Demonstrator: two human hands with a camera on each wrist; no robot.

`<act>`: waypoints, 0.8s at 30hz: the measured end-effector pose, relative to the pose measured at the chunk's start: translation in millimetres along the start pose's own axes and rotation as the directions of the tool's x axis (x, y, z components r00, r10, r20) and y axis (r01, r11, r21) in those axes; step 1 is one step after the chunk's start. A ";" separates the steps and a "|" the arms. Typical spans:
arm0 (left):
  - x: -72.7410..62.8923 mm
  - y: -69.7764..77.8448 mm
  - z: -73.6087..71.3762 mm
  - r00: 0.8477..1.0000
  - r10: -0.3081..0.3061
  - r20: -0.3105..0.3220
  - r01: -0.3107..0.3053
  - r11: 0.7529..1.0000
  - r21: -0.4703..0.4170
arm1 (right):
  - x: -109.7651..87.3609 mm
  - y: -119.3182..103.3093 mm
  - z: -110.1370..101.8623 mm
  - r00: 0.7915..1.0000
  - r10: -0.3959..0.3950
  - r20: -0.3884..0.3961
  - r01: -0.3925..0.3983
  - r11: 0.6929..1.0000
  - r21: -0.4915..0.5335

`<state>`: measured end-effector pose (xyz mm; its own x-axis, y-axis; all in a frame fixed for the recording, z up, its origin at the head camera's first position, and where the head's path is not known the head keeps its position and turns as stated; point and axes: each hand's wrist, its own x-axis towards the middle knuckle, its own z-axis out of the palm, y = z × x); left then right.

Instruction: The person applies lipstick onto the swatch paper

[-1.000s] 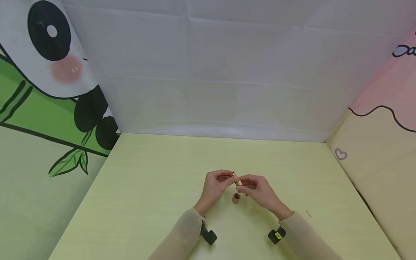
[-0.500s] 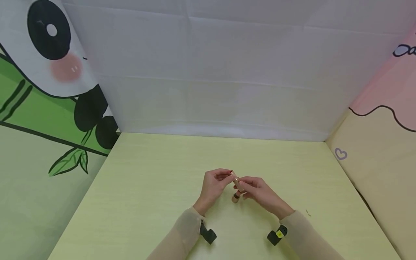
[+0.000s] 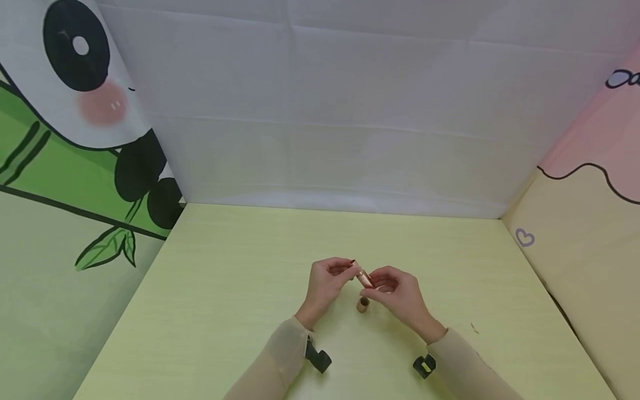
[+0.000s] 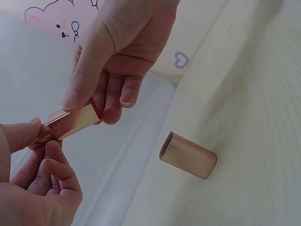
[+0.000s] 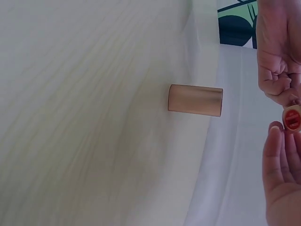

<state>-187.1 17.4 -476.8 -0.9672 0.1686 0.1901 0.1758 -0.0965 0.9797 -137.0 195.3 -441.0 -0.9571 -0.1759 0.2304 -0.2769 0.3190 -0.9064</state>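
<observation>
Here's the tube [image 3: 365, 279], slanting lengthwise from the left hand [image 3: 325, 286], pinching its narrow far end, down to the right hand [image 3: 402, 291], gripping its base, with the cap [image 3: 362, 305] standing lower, closer to the right.

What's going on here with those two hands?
A person's left hand pinches the narrow end of a small, shiny rose-gold tube, perhaps a lipstick, while the right hand grips its wider, lettered body. They hold it above the pale yellow tabletop. A hollow rose-gold cylinder, possibly its cap, stands upright on that tabletop, open end up, apart from both hands.
</observation>
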 end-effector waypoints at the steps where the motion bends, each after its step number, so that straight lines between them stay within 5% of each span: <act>1: 0.0 0.0 0.1 1.000 -0.004 -0.001 0.004 1.000 -0.004 | -0.2 -0.3 0.5 1.000 -0.009 -0.001 0.009 1.000 -0.005; 10: -0.9 2.5 0.8 0.999 -0.028 0.025 0.028 0.999 -0.028 | -1.3 0.7 3.1 0.997 -0.076 -0.022 0.075 0.995 -0.071; 14: -4.1 15.6 0.4 0.998 -0.037 0.042 0.038 0.999 -0.021 | -0.9 -0.7 2.7 0.998 -0.065 -0.006 0.065 0.995 -0.076; 19: -9.8 35.3 0.9 0.998 -0.035 0.045 0.037 0.999 -0.037 | 2.4 11.3 -0.9 0.996 -0.011 0.084 0.008 0.999 0.036; 24: -9.9 34.3 0.7 0.998 -0.051 0.045 0.052 0.998 -0.032 | 6.6 30.1 -5.5 0.979 0.007 0.204 -0.030 0.993 0.110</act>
<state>-171.3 13.2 -445.0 -0.9655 0.2177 0.1431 0.1193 -0.1189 0.9857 -152.1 208.9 -464.8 -0.9212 -0.3602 0.1473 -0.2372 0.2197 -0.9463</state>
